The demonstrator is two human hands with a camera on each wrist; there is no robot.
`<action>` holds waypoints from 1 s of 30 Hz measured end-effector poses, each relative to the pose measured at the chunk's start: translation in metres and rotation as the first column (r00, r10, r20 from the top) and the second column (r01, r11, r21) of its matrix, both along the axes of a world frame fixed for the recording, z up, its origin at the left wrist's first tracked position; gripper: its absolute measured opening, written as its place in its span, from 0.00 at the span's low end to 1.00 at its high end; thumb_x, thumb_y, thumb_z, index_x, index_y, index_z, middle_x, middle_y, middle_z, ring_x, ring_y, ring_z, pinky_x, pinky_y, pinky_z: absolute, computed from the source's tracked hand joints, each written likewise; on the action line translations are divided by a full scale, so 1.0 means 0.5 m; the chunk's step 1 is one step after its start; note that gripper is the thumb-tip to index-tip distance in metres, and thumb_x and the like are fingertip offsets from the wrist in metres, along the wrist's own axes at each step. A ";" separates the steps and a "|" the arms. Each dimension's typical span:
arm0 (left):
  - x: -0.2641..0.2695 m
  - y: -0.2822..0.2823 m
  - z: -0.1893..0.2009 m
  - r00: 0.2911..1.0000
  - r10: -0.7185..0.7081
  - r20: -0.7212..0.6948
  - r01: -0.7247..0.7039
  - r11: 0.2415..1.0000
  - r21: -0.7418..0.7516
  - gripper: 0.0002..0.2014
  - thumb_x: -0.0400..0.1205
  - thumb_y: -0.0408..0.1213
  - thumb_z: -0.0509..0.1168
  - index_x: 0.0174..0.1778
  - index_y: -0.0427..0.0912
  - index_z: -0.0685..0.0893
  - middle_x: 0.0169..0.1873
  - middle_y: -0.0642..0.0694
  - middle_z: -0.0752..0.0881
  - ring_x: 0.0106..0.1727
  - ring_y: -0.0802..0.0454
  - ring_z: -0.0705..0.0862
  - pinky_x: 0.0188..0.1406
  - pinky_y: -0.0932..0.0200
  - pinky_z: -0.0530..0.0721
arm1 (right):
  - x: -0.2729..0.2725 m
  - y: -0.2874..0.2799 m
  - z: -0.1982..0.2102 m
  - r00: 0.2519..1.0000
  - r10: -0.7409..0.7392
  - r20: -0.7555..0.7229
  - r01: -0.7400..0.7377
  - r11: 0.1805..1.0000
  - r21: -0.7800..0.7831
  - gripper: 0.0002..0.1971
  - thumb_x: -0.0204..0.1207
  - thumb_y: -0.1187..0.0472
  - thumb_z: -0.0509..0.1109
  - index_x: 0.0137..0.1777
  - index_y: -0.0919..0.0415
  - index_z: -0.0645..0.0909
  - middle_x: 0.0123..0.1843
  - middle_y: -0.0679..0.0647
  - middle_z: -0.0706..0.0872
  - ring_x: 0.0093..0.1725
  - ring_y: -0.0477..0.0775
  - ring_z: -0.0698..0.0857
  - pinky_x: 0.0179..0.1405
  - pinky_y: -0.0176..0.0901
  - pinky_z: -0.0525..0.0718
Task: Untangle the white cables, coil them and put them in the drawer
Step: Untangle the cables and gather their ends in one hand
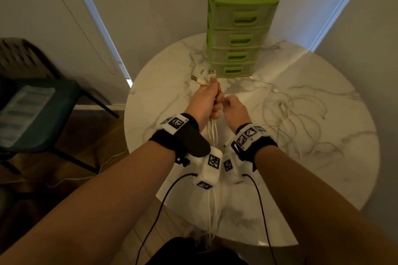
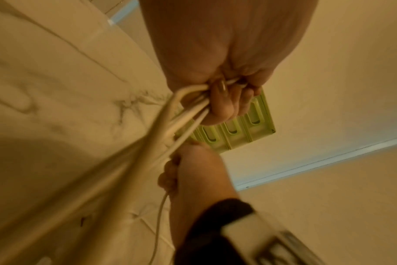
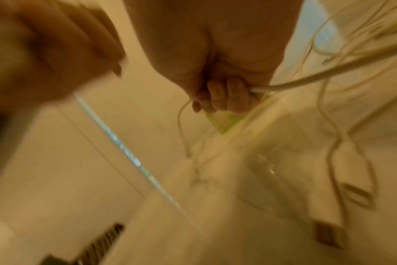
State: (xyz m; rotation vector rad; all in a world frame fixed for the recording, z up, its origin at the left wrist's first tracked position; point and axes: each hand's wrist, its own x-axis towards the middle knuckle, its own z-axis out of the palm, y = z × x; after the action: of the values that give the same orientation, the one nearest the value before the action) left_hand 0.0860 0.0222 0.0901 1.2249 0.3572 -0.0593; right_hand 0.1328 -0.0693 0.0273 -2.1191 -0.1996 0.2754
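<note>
Right now my left hand (image 1: 204, 101) is curled tight round a bundle of white cables (image 1: 212, 129), with their USB plugs (image 1: 212, 72) sticking out past my thumb toward the far side. The gathered strands hang down from my fist between my wrists. Just to its right, my right hand (image 1: 233, 109) has its fingers (image 3: 224, 96) closed on a single white cable that trails off to the right into the loose tangle (image 1: 286, 109) lying on the marble table (image 1: 323, 168). At the table's far edge stands the green drawer unit (image 1: 239, 26), all four drawers closed. A dark chair (image 1: 32, 109) sits off to the left.
</note>
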 end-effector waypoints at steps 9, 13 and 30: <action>0.012 -0.087 0.019 0.997 0.014 0.075 -0.019 0.998 0.068 0.14 0.86 0.47 0.53 0.36 0.46 0.69 0.24 0.52 0.65 0.17 0.61 0.63 0.13 0.68 0.63 | -0.059 -0.093 0.101 0.957 -0.287 0.044 0.243 0.875 0.418 0.11 0.80 0.66 0.56 0.46 0.48 0.74 0.32 0.47 0.73 0.30 0.44 0.71 0.34 0.38 0.71; 0.021 -0.136 0.042 0.991 -0.005 0.131 -0.012 0.992 0.127 0.10 0.84 0.45 0.61 0.41 0.44 0.73 0.22 0.52 0.65 0.18 0.60 0.62 0.15 0.67 0.63 | -0.094 -0.143 0.125 0.964 -0.252 0.089 0.193 0.885 0.424 0.15 0.80 0.68 0.57 0.42 0.44 0.73 0.36 0.46 0.76 0.33 0.42 0.73 0.36 0.34 0.74; 0.025 -0.257 0.143 0.981 -0.018 0.191 0.023 0.999 -0.024 0.14 0.88 0.44 0.49 0.35 0.49 0.67 0.22 0.55 0.65 0.22 0.59 0.63 0.26 0.63 0.72 | -0.121 -0.312 0.174 1.000 0.003 0.009 -0.005 0.954 0.301 0.10 0.82 0.60 0.60 0.40 0.57 0.79 0.23 0.45 0.72 0.17 0.37 0.69 0.18 0.24 0.66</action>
State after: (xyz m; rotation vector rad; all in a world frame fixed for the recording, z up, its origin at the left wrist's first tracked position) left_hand 0.0985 -0.1064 0.1617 1.1974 0.1755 0.0356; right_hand 0.0721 -0.2253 0.1145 -1.8174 -0.2356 0.2232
